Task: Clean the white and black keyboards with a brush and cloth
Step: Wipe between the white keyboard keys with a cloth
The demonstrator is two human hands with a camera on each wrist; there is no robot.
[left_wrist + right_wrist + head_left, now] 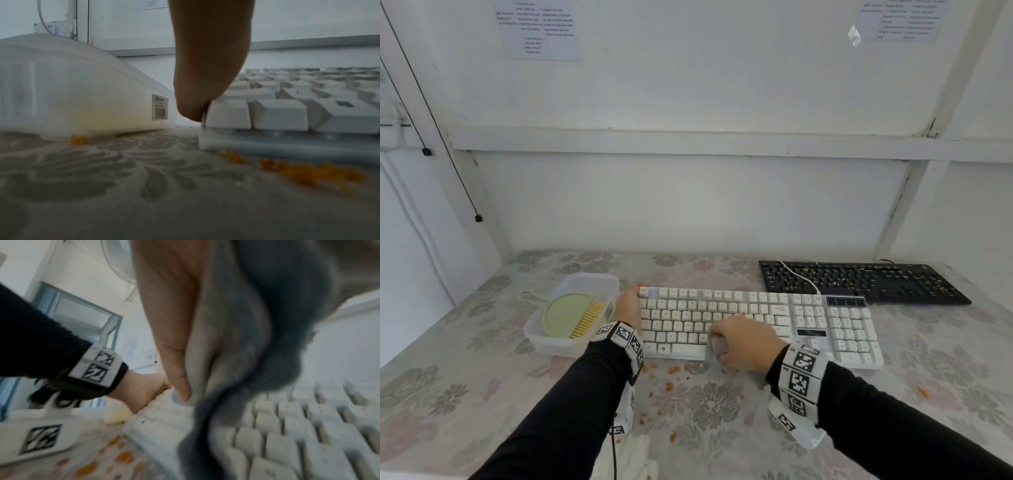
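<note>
The white keyboard (756, 322) lies across the middle of the table. My left hand (629, 305) holds its left end, thumb at the top corner; in the left wrist view a finger (205, 73) presses against that edge of the white keyboard (287, 112). My right hand (743, 342) grips a bunched grey cloth (717, 347) on the bottom key rows; the cloth (267, 337) hangs over the keys (287, 426) in the right wrist view. The black keyboard (859, 281), dotted with orange crumbs, lies behind at the right. A green brush (573, 315) with yellow bristles sits in a clear tub (544, 339).
Orange crumbs (671, 383) are scattered on the floral tablecloth (465, 394) in front of the white keyboard. The tub (72, 91) stands right beside the keyboard's left end. A white cable (796, 275) crosses the black keyboard. A white wall closes the back of the table.
</note>
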